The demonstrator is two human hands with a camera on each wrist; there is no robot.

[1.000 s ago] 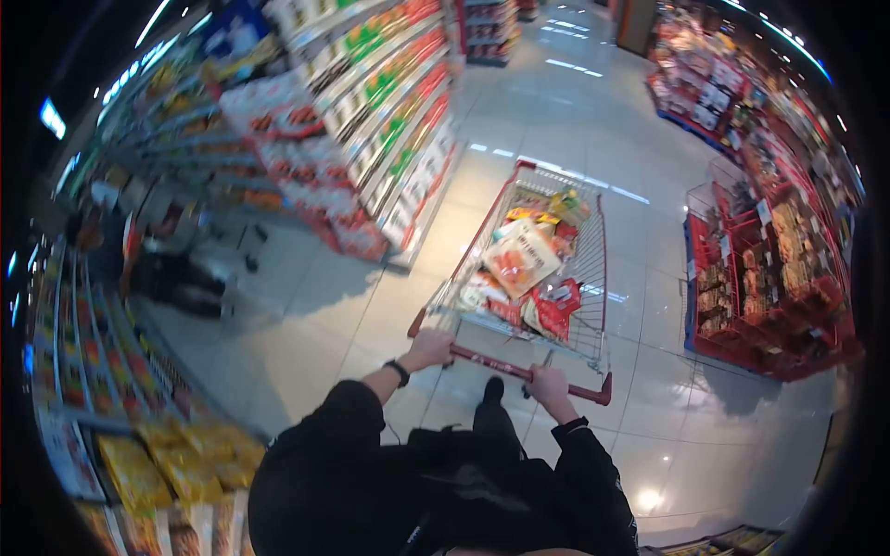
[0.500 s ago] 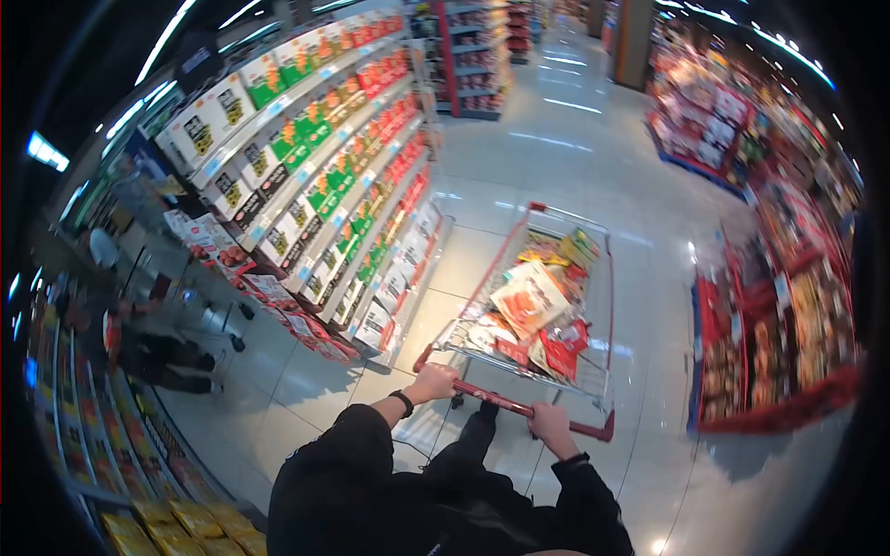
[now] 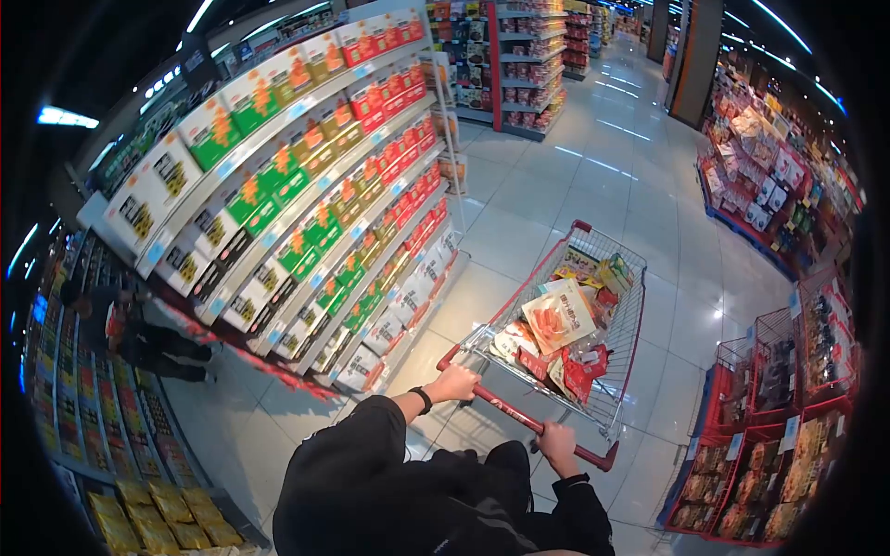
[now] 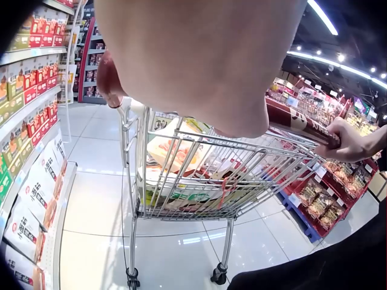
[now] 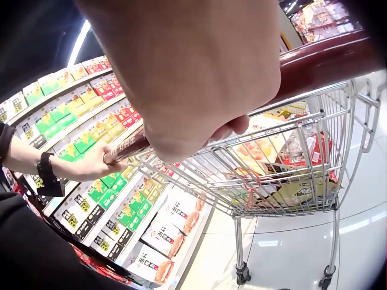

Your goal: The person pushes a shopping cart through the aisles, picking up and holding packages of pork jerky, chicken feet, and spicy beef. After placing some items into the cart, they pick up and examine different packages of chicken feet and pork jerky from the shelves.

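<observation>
A dark red cart handle point(image 3: 508, 410) crosses in front of the body. My left hand point(image 3: 453, 383) grips it near its left end, a black band on the wrist; my right hand point(image 3: 558, 447) grips it toward the right end. Beyond the handle is the wire cart point(image 3: 632, 345), holding a white and orange bag point(image 3: 559, 320), a red bag point(image 3: 584, 371) and several other packets. In the left wrist view the left hand point(image 4: 199, 60) covers part of the handle point(image 4: 296, 121). The right wrist view shows the right hand point(image 5: 187, 78) wrapped over the bar point(image 5: 326, 63).
Shelves of boxed goods point(image 3: 306, 176) stand close on the left, with a person point(image 3: 139, 334) beyond their near end. Red display bins point(image 3: 751, 463) are at the right. Tiled floor point(image 3: 593, 176) runs ahead between displays toward a dark pillar point(image 3: 695, 65).
The view has swung left, bringing the boxed shelves larger into view. The cart sits lower and farther right in the head view, and the right-hand bins appear nearer. Both hands still grip the handle.
</observation>
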